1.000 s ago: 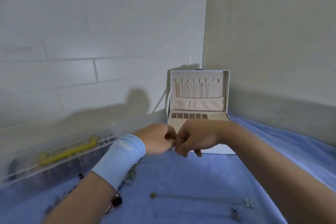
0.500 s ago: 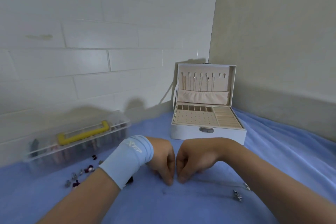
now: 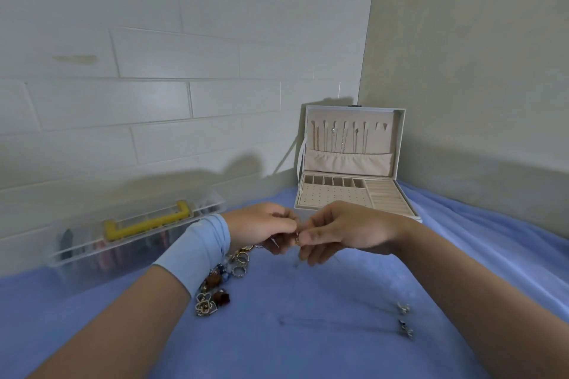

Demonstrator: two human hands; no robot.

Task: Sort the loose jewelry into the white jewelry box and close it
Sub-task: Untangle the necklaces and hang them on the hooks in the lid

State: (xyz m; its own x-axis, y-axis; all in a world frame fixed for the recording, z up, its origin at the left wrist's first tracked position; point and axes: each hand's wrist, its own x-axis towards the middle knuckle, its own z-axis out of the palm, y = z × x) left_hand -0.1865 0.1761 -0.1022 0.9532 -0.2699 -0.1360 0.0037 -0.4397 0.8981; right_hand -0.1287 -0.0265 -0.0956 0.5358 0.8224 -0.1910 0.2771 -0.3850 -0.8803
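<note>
Both hands have lifted off the cloth (image 3: 308,354), where half a second ago their fingertips pressed down together. Now the left hand (image 3: 261,229) and right hand (image 3: 341,231) meet in the air, pinching one small gold piece (image 3: 297,239) between them, with a thin chain trailing below (too fine to follow). I judge a necklace has just been picked up and is bound for the hooks.

The clear case (image 3: 132,234), at 9 o'clock from the hands, is shut under its yellow handle; blurred coloured items show through its wall, too vague to name.

The box (image 3: 400,163) stands open at 1 o'clock, lid upright against the corner. Several chains hang from the lid's hooks above a pouch; the tray's small cells, peg board and ring rolls look bare.

The loose pile (image 3: 221,280) of rings and beads lies at 7 o'clock, beside the left wrist. Two clasps (image 3: 405,318) lie at 5 o'clock, well apart from the box. Most sorting remains.
</note>
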